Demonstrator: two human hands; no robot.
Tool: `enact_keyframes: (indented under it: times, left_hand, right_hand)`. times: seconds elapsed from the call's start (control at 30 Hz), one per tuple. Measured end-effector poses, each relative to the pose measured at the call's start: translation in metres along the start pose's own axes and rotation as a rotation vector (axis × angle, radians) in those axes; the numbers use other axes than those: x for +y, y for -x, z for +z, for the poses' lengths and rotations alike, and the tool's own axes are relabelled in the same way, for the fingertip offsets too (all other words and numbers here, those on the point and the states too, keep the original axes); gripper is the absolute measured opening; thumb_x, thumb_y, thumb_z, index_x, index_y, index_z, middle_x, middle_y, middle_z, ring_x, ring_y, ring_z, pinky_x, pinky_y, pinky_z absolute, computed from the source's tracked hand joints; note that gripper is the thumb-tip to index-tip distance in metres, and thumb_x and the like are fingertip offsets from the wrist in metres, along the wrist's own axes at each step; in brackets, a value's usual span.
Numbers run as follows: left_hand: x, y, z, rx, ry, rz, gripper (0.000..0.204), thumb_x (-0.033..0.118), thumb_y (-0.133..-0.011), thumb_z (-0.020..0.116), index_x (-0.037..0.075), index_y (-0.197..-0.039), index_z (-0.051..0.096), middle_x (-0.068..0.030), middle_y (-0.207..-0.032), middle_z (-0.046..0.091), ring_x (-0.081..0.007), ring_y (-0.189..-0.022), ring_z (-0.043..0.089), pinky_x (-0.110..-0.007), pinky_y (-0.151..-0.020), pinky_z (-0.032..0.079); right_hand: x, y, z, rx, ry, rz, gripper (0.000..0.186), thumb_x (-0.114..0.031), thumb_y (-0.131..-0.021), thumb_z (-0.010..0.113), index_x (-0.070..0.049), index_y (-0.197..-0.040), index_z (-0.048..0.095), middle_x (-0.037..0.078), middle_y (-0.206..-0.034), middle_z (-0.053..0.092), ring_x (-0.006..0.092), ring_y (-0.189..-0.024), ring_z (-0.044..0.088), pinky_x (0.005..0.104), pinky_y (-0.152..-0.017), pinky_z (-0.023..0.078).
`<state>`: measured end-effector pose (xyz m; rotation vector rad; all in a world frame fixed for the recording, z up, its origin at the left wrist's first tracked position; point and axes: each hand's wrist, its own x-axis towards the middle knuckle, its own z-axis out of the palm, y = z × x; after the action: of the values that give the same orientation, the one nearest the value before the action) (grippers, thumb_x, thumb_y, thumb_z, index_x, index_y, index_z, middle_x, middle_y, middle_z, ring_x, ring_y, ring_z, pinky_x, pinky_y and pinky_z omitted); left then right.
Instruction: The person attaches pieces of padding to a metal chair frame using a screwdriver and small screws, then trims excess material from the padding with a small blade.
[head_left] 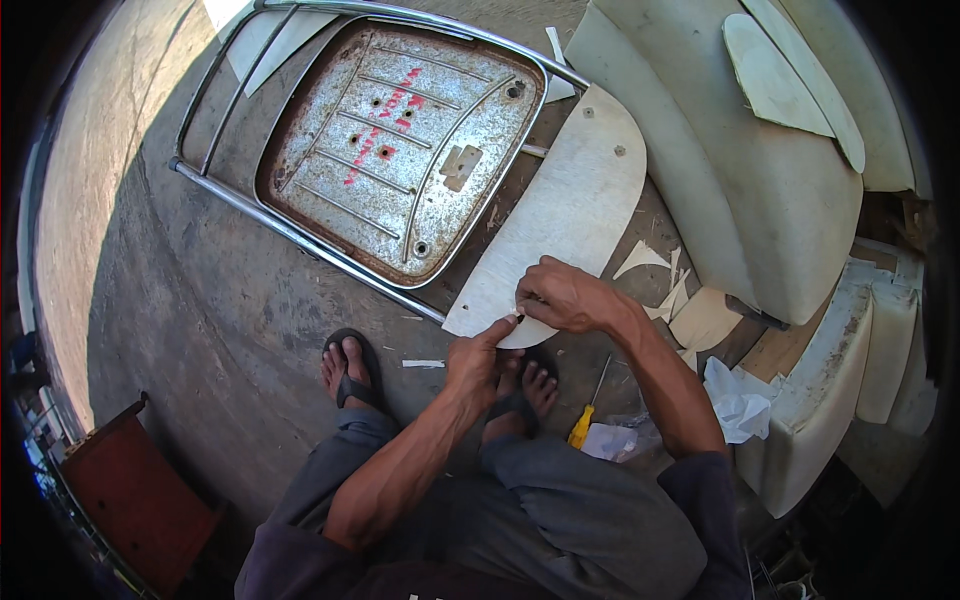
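A pale, rounded board (567, 200) lies across the right end of a chrome tube frame (298, 244), beside a rusty metal pan (330, 145) with red markings. My left hand (475, 365) grips the board's near edge, thumb on top and fingers partly hidden underneath. Just to its right, my right hand (560, 295) has its fingers pinched over a small dark spot near that edge; what they hold is too small to make out. A yellow-handled screwdriver (582, 425) lies on the ground below my hands.
Large cream foam or padded pieces (765, 230) are stacked at the right, with pale scraps (705, 320) and crumpled white plastic (737, 400) beside them. My sandalled feet (350, 368) are on the concrete (200, 300). A red-brown metal object (135, 495) stands at lower left.
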<state>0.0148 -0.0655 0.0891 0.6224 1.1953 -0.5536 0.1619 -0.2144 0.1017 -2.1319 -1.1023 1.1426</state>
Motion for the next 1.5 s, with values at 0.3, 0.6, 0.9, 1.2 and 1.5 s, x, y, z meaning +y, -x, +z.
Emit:
enact_keyframes:
  times: [0.3,0.6,0.9,1.2,1.5]
  left_hand:
    - [-0.007,-0.006,0.002,0.073,-0.003,0.028,0.032,0.020,-0.087,0.080,0.000,-0.111,0.073,-0.0108,-0.096,0.074,-0.0220,-0.075,0.069,-0.029,-0.060,0.054]
    - [-0.003,0.001,0.008,0.076,-0.016,0.068,0.035,0.020,-0.086,0.081,-0.004,-0.109,0.071,-0.0120,-0.094,0.074,-0.0214,-0.070,0.069,-0.030,-0.059,0.055]
    - [-0.001,0.001,0.006,0.105,-0.041,0.065,0.036,0.021,-0.086,0.081,-0.004,-0.109,0.071,-0.0131,-0.093,0.074,-0.0221,-0.072,0.070,-0.030,-0.059,0.054]
    - [0.003,0.004,0.012,0.085,-0.039,0.052,0.038,0.021,-0.086,0.079,-0.005,-0.112,0.069,-0.0134,-0.095,0.073,-0.0240,-0.074,0.071,-0.032,-0.059,0.055]
    - [-0.002,0.002,0.005,0.073,-0.031,0.056,0.040,0.022,-0.088,0.079,-0.006,-0.114,0.068,-0.0143,-0.097,0.073,-0.0235,-0.071,0.072,-0.030,-0.059,0.054]
  right_hand:
    - [0.002,-0.009,0.013,0.002,0.111,0.007,0.018,-0.018,-0.091,0.068,-0.001,-0.091,0.070,0.016,-0.094,0.069,0.0353,-0.097,0.062,0.0438,-0.089,0.051]
    - [-0.015,0.019,-0.008,0.290,-0.139,0.208,0.015,-0.014,-0.087,0.071,0.000,-0.093,0.069,0.017,-0.086,0.069,0.0330,-0.084,0.065,0.0422,-0.077,0.053]
    - [-0.024,0.087,0.022,0.677,0.131,0.409,0.014,-0.011,-0.088,0.073,-0.002,-0.099,0.073,0.016,-0.091,0.059,0.0352,-0.094,0.056,0.0432,-0.083,0.047]
    - [-0.026,0.026,0.058,0.585,0.023,0.103,0.013,-0.007,-0.085,0.075,-0.006,-0.097,0.075,0.011,-0.088,0.060,0.0318,-0.082,0.057,0.0425,-0.078,0.049]
    - [-0.045,0.043,0.047,0.593,-0.301,0.247,0.028,-0.001,-0.093,0.065,-0.004,-0.121,0.064,0.015,-0.089,0.067,0.0408,-0.093,0.066,0.0469,-0.079,0.053]
